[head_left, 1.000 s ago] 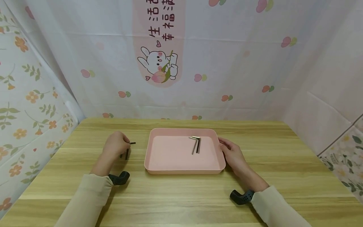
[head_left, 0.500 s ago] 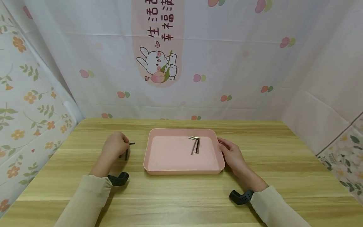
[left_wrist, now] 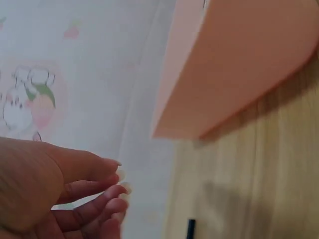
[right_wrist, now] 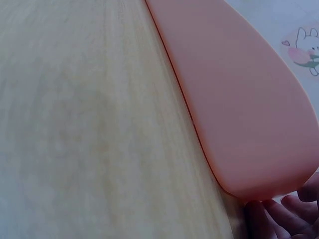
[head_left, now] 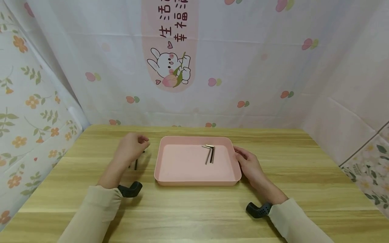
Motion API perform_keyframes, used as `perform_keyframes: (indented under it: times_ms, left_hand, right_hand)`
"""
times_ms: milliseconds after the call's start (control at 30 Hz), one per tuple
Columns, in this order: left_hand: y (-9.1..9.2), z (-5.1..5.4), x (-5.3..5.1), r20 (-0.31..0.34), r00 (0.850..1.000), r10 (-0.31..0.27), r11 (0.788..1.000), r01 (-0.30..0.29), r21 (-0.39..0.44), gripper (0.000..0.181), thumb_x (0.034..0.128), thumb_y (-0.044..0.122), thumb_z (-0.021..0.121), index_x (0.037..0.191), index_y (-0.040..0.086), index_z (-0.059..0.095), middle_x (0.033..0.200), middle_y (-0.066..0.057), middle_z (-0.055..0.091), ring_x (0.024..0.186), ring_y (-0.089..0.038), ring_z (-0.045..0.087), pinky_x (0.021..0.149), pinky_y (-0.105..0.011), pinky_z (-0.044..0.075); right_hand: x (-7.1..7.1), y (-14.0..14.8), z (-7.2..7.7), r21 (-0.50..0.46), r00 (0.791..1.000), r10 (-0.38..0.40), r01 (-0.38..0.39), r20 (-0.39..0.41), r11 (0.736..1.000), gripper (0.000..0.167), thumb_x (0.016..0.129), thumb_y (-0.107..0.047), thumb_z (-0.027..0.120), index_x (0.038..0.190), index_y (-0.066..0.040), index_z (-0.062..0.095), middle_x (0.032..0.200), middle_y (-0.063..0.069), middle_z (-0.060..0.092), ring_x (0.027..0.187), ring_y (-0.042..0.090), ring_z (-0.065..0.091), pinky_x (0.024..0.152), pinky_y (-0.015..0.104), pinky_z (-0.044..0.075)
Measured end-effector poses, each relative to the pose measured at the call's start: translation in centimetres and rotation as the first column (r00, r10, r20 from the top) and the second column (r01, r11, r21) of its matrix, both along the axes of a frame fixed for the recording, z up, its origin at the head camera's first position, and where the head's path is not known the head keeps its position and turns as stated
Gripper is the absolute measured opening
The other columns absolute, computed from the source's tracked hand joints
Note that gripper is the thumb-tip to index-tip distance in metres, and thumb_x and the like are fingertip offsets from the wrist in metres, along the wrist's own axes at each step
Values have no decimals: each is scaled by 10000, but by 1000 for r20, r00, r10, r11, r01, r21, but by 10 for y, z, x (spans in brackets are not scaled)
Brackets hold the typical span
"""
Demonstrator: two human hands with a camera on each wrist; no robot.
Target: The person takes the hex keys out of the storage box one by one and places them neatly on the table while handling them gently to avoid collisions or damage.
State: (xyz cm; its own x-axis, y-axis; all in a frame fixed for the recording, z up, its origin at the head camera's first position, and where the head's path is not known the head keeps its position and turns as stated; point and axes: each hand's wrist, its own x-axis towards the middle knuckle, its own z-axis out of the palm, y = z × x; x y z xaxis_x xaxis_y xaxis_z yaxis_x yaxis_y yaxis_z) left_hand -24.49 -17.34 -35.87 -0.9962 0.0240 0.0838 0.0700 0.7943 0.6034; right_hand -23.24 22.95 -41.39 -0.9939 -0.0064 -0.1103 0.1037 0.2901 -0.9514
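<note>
In the head view my left hand [head_left: 130, 150] is raised slightly over the table, left of a pink tray [head_left: 158, 160]. Its fingers are loosely bent, and I see nothing between thumb and fingertips in the left wrist view. Beneath it lie dark hex keys [head_left: 135, 164], partly covered by the hand; the tip of one dark hex key [left_wrist: 191, 229] shows in the left wrist view. My right hand [head_left: 250, 165] grips the tray's right side, thumb at the rim and fingers against the outer wall. Inside the tray, toward the back right, rest several L-shaped hex keys [head_left: 209, 154], silver and black.
A wooden table [head_left: 188, 212] carries everything. Behind it hangs a white printed cloth [head_left: 243, 67], and a floral cloth [head_left: 33, 118] borders the left side. Black wrist devices [head_left: 130, 189] are worn on both wrists.
My left hand has lifted and shifted right, away from the dark hex keys, showing more of its thumb and fingertips. The right hand and the tray have stayed in place.
</note>
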Motion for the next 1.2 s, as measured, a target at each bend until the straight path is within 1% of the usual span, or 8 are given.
perform_keyframes:
  times_ms: [167,367,500,667,833,933,1067,1200]
  left_hand:
    - [19,11,1,-30,997,-71,997,71,-1,269,998,212,602,1157,28,717,1092,-167,728,1006,-328,668,865,-470,538]
    - [44,23,-3,42,986,-164,986,163,17,301,1003,236,602,1199,25,690,1121,-156,713,1028,-305,659,834,-417,548]
    - [62,28,-8,94,971,-218,976,218,15,299,999,227,604,1207,28,685,1143,-150,704,1035,-287,662,841,-397,559]
    - [85,36,-15,134,947,-292,955,297,-20,296,996,217,612,1213,30,687,1175,-152,696,1054,-292,671,865,-411,567]
    - [103,42,-25,145,935,-323,940,335,-61,250,988,217,623,1159,61,716,1162,-121,701,999,-259,669,829,-390,559]
    - [112,42,-34,151,927,-343,934,354,-49,227,979,202,622,1115,60,736,1128,-116,717,927,-231,670,767,-346,552]
    - [122,32,-45,166,913,-373,923,384,-39,224,978,179,605,1094,48,745,1093,-109,726,843,-195,664,694,-295,526]
    - [133,22,-47,205,909,-364,925,378,-35,181,971,187,647,1041,57,751,1050,-94,729,774,-163,605,655,-271,486]
  right_hand:
    - [-1,-1,1,-8,1000,2,-2,-2,1000,472,1095,-190,411,1557,-93,396,1564,175,454,1403,299,489,926,150,500]
    - [0,0,0,-8,1000,0,0,-13,1000,473,1093,-191,414,1556,-94,399,1557,178,463,1391,299,500,914,144,500]
    - [0,1,1,-13,1000,1,-1,-9,1000,471,1093,-190,412,1555,-98,402,1553,181,467,1383,301,506,901,143,504]
    - [0,1,1,-16,1000,2,-2,-3,1000,470,1094,-187,408,1555,-94,399,1559,180,459,1388,298,499,899,138,502]
    - [0,1,2,-25,1000,9,-9,-2,1000,472,1095,-187,405,1557,-90,393,1562,180,455,1392,298,494,908,143,502]
    - [0,1,2,-25,1000,5,-5,-3,1000,471,1095,-187,406,1556,-88,396,1561,180,457,1390,297,497,907,141,502]
    - [0,2,2,-21,1000,2,-2,-3,1000,471,1095,-187,403,1556,-88,395,1562,175,457,1392,295,496,907,137,501]
    - [0,2,3,-16,1000,13,-13,1,1000,476,1097,-184,398,1560,-79,383,1570,175,445,1404,298,486,931,152,502]
